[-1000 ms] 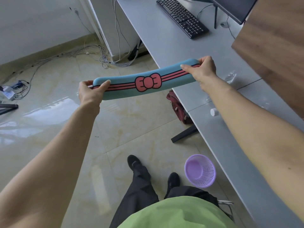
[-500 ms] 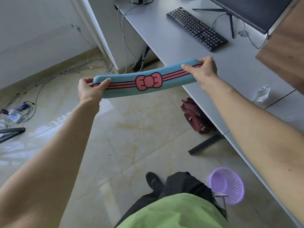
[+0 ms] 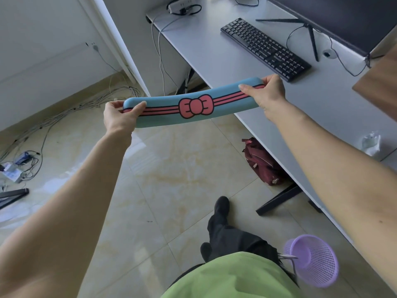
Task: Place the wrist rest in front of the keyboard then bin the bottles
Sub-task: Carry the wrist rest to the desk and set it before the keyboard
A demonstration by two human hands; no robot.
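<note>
Bare tabletop (image 3: 225,61) lies open along the keyboard's (image 3: 265,48) near edge; the monitor stand (image 3: 309,33) and cables crowd behind it.

An office: a grey desk (image 3: 225,61) carries a keyboard (image 3: 265,48) and monitor (image 3: 335,20), with cables (image 3: 64,112) strewn over the tiled floor (image 3: 171,168).

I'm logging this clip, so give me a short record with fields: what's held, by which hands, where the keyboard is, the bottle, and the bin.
held: blue wrist rest, in the air, not yet on the desk
hands: left hand and right hand, one on each end
keyboard: keyboard on desk, before the monitor
bottle: crushed clear bottle on desk
bin: purple basket on floor
</note>
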